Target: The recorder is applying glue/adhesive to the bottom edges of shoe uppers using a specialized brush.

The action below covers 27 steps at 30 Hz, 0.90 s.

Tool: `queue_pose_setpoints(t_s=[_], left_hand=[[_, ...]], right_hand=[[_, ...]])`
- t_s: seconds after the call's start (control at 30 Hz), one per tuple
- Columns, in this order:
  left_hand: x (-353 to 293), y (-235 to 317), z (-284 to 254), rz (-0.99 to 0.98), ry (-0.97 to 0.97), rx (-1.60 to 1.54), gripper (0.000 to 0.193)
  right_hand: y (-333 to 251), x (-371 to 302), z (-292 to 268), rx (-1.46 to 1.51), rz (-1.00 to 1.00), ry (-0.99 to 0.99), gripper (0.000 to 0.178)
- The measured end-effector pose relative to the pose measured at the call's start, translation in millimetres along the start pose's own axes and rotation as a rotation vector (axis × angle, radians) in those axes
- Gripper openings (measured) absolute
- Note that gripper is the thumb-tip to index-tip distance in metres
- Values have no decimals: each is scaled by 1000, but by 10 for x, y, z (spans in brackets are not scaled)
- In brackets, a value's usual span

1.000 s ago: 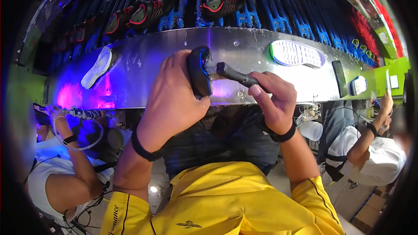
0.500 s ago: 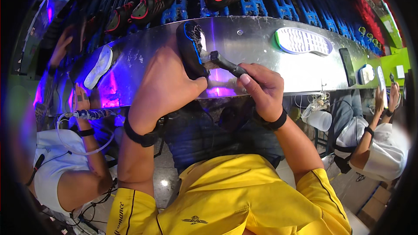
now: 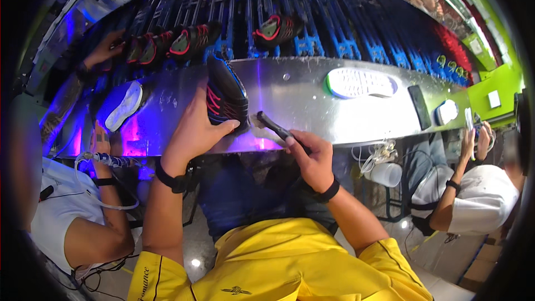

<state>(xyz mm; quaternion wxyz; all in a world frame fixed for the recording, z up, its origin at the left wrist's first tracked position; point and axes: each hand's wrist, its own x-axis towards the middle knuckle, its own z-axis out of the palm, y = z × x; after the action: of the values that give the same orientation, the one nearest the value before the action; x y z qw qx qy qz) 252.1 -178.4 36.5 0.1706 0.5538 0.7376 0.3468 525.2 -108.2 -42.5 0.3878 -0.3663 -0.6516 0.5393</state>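
Two things held: shoe (image 3: pixel 227 82) in the left hand (image 3: pixel 195 132), brush (image 3: pixel 273 125) in the right hand (image 3: pixel 314 159). Shoe looks light, bendy, maybe tacky from here; grip its laced upper (image 3: pixel 215 103).

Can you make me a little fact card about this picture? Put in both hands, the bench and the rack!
Left hand: holding a black shoe
Right hand: holding a brush
Metal bench: white sole at the left, green-edged sole at the right
Blue rack: red-trimmed dark shoes
Nearby: a person in white on each side
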Motion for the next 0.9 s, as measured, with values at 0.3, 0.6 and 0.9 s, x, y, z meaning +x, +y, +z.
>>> queue_pose_setpoints(t_s=[0.3, 0.6, 0.9], left_hand=[[-472, 245, 141, -134, 30, -791, 104], [-666, 335, 103, -50, -108, -750, 101], [-727, 446, 105, 1, -151, -721, 101]], right_hand=[[-712, 17, -295, 71, 159, -125, 28], [-837, 1, -318, -283, -272, -48, 19], [-897, 48, -367, -341, -254, -11, 19]])
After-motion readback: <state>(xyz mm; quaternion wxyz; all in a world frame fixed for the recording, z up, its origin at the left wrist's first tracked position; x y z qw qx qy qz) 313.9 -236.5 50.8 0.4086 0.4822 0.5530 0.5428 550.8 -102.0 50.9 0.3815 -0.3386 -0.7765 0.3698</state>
